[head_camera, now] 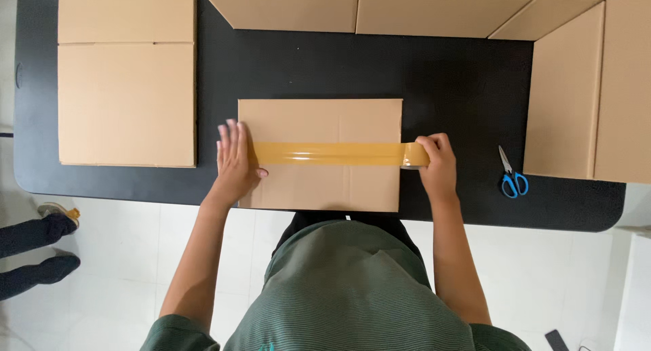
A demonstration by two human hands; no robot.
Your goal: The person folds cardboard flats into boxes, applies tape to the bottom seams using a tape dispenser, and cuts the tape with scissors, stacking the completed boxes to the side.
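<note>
A closed cardboard box [319,181] lies at the near edge of the black table [441,73], with a strip of brown tape [325,153] stretched across its middle seam. The left hand [234,162] lies flat, fingers spread, pressing the tape's left end onto the box. The right hand [437,166] grips the tape roll [412,156] at the box's right edge; blue-handled scissors [512,174] lie just right of it.

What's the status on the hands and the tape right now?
Left hand flat on tape strip. Right hand grips tape roll. Box beneath. Scissors clear.
</note>
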